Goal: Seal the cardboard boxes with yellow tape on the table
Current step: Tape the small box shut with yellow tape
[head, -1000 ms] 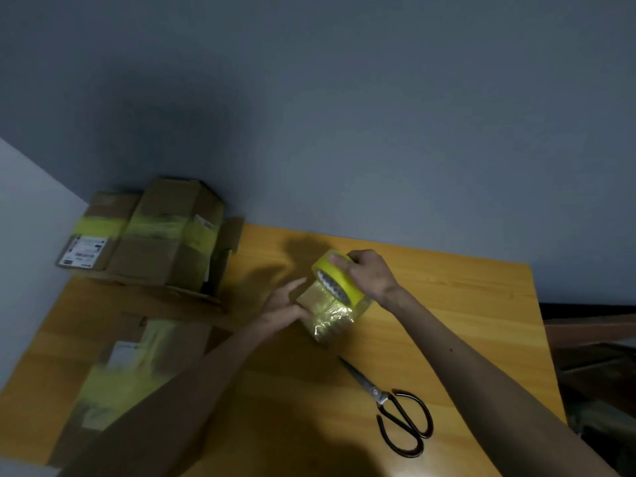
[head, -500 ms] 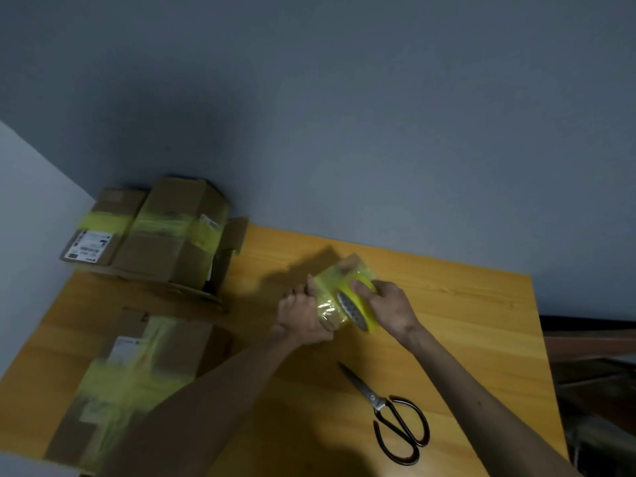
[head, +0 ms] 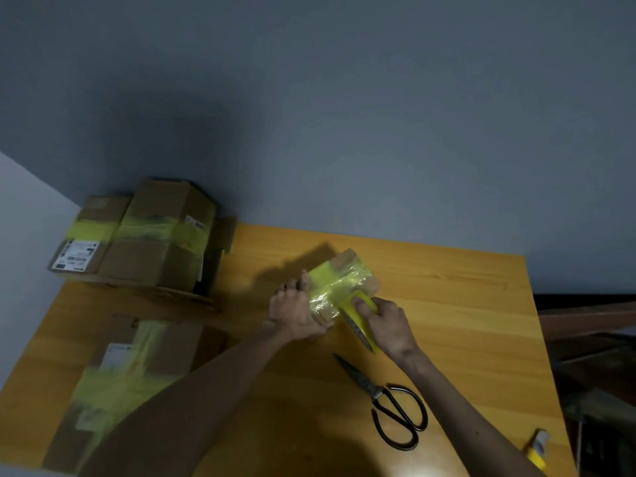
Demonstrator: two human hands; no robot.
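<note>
A grey-blue wall [head: 344, 132] rises behind an orange, wood-grained bench [head: 447, 304], where the small cardboard box [head: 354, 266] sits mid-bench, tilted up between both hands. Compared with half a second ago, the yellow tape roll [head: 361, 330] has dropped from the box's top to its near right edge, baring more of the box's top. A glossy, wrinkled yellow strip now crosses that top. A second ago the left hand [head: 296, 315] lay flat against the box; now its fingers curl round the box's near left end and grip it. The right hand [head: 390, 327] has its fingers wrapped over the roll's rim, holding it edge-on against the box. Black-handled steel scissors [head: 392, 404] lie nearer the person than the box, to its right, blades closed. Two taped brown cartons [head: 155, 242] are stacked beyond the box to its left, and another yellow-banded carton [head: 137, 366], blurred, lies nearer on its left.
</note>
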